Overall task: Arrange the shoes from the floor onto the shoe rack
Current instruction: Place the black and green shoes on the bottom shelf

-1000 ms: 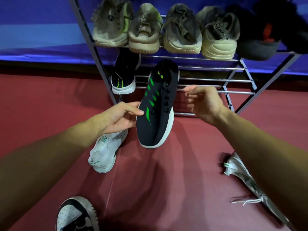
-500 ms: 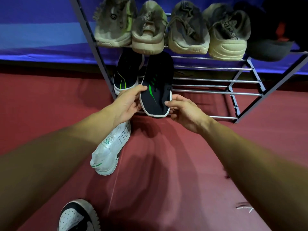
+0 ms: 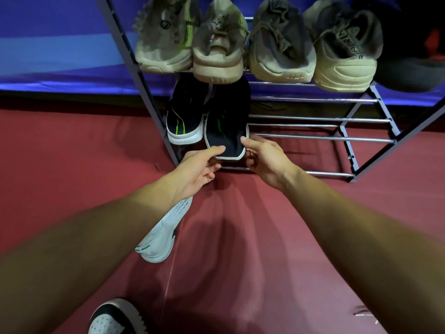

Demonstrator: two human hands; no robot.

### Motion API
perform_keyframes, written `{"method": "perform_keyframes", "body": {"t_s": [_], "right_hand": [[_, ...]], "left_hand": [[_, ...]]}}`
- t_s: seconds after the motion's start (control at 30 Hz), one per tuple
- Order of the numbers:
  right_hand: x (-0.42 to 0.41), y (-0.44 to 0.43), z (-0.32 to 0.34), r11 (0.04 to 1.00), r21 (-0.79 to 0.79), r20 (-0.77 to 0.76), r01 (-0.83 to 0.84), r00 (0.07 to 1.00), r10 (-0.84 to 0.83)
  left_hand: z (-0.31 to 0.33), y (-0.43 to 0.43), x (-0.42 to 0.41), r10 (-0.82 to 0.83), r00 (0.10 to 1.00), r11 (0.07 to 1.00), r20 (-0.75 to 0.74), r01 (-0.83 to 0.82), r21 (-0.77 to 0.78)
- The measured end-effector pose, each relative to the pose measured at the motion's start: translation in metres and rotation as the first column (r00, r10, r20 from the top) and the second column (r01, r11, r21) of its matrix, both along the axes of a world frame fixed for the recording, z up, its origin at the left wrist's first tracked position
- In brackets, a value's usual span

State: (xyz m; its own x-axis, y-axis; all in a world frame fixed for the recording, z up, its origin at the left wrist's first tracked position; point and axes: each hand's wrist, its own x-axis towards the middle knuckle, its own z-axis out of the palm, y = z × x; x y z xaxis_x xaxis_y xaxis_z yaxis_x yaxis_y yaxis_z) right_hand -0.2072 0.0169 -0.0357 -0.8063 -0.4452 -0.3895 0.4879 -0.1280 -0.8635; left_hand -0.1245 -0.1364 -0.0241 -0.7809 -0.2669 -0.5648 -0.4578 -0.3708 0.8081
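The black knit shoe with green stripes [image 3: 226, 131] is being gripped at its heel by the left hand [image 3: 199, 167] and the right hand [image 3: 265, 160], both equally near, its long axis pointing straight away onto the lower rails of the grey metal shoe rack [image 3: 313, 137]. A matching black shoe [image 3: 185, 121] is lying just beside it on the left, and worn beige sneakers [image 3: 216, 51] are overhanging it from above.

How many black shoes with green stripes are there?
2. One black shoe rests on the lower shelf, far left. The other shoe sits beside it, gripped by the left hand and right hand. More may be hidden.
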Motion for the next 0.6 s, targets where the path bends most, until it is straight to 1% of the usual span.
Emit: {"method": "perform_keyframes", "body": {"t_s": [0.17,0.3,0.43,0.6], "right_hand": [[-0.007,-0.008,0.008,0.993,0.017,0.017,0.118,0.993,-0.118],[-0.005,-0.013,0.008,0.985,-0.001,0.065,0.175,0.983,-0.174],[-0.004,-0.012,0.003,0.981,0.1,0.032,0.165,0.985,-0.169],[0.003,-0.01,0.0,0.984,0.155,-0.001,0.091,0.996,-0.091]], "left_hand": [[0.007,-0.002,-0.015,0.047,0.996,0.999,-0.074,-0.046,0.016],[0.003,-0.003,-0.022,0.062,0.995,0.997,-0.077,-0.065,-0.039],[-0.003,0.002,-0.02,0.072,0.995,0.995,-0.065,-0.077,-0.066],[-0.002,-0.007,-0.013,0.043,0.997,0.995,-0.06,-0.048,-0.089]]}}
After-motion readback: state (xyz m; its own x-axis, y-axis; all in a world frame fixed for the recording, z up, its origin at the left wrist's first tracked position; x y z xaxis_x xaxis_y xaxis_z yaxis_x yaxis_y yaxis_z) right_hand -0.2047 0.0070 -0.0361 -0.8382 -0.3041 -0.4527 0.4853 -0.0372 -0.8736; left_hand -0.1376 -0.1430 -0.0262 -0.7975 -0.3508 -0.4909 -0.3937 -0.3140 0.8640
